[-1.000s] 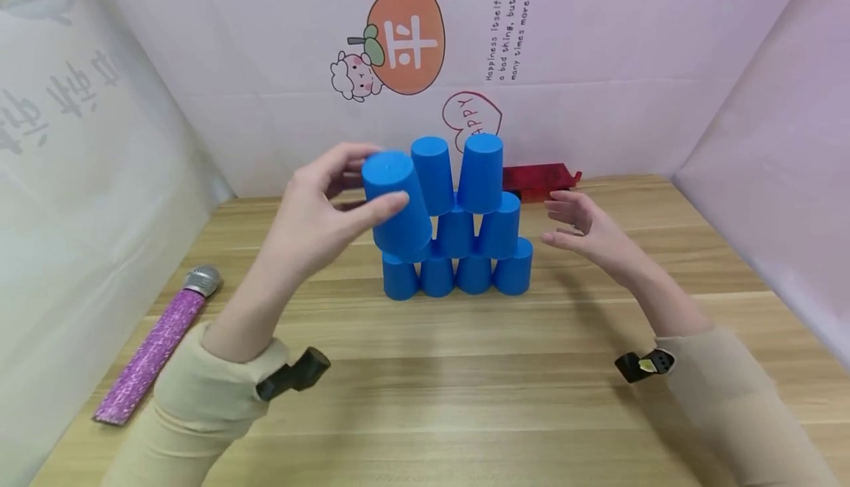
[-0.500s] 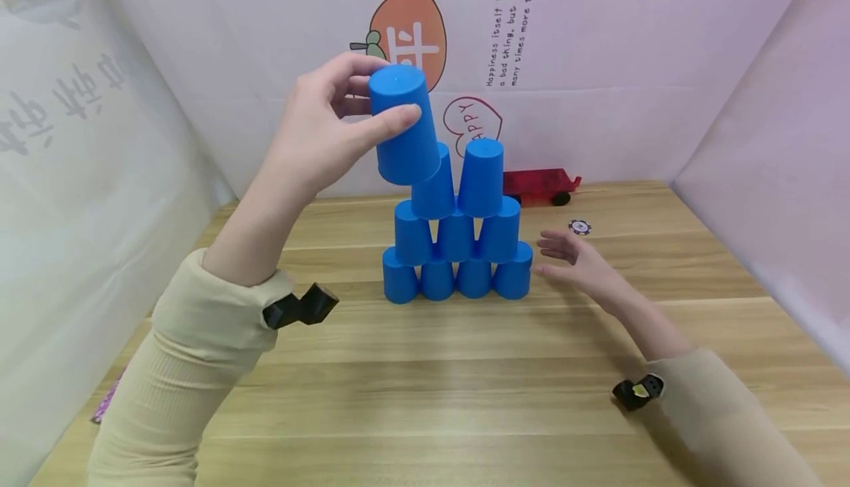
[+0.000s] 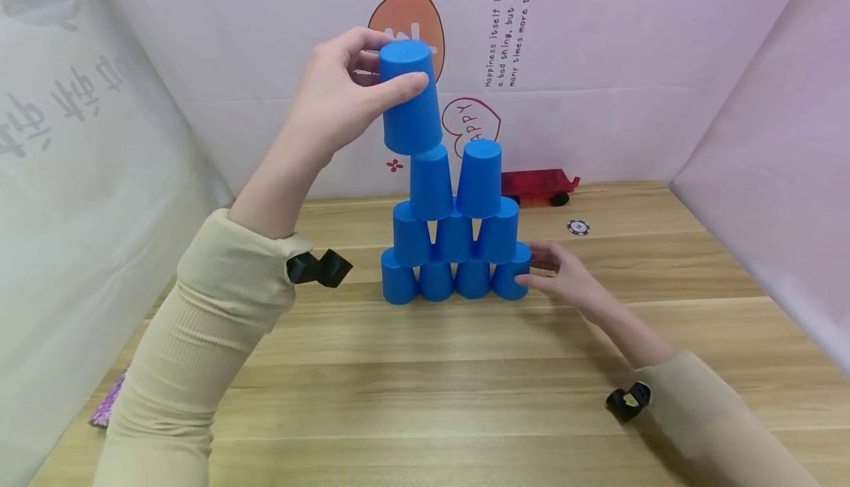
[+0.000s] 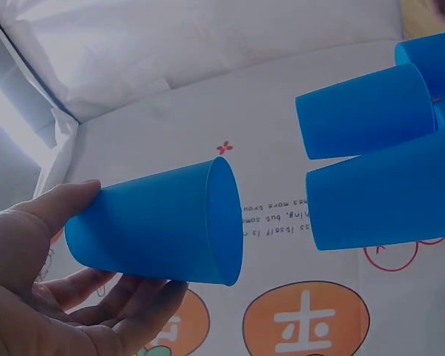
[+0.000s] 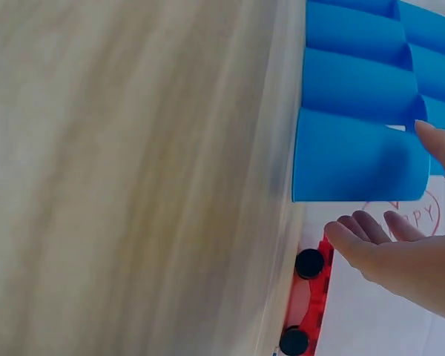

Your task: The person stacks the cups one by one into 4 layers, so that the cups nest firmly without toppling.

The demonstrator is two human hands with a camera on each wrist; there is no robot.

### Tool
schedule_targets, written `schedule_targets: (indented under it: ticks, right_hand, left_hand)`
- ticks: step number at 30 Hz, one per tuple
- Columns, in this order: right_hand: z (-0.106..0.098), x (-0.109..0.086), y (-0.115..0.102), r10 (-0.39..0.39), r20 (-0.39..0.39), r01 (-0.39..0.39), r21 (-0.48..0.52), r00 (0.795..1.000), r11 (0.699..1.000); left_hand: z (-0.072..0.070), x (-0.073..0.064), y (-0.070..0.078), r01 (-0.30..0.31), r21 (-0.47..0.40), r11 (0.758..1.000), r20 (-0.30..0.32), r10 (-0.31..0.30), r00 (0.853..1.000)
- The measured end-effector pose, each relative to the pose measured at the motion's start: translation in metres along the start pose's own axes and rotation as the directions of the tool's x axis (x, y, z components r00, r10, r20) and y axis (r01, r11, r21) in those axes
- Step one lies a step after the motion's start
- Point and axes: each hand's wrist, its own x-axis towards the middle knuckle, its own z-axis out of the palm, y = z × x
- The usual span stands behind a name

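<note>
My left hand grips an upside-down blue cup by its upper sides, thumb in front and fingers behind. That cup hangs above the top row of a pyramid of blue cups, all mouth down: several in the bottom row, 3 in the middle, 2 on top. In the left wrist view a gap shows between the held cup's rim and the top-row cups. Beside the bottom row's right end cup, my right hand has its fingers spread and relaxed, thumb at the cup's front, the others behind.
A red toy wagon with black wheels stands behind the pyramid, right of it. A poker chip lies on the wooden table. The purple microphone handle is mostly hidden by the left sleeve. White printed sheeting walls the table.
My left hand has raised the cup from in front of the pyramid to above its top row. My right hand has moved down and left to the bottom-right cup.
</note>
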Motion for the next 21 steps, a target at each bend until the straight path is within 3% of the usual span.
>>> schedule_targets:
  ticks: [10,21]
  right_hand:
    - [0.007,0.004,-0.008,0.029,0.001,-0.029,-0.055,1.000,0.998]
    - [0.009,0.008,-0.005,0.034,-0.001,-0.034,-0.107,0.999,0.994]
  left_hand:
    - [0.015,0.019,-0.003,0.012,0.017,1.000,0.021,-0.013,1.000]
    - [0.040,0.030,-0.001,0.027,0.007,1.000,0.068,-0.027,0.997]
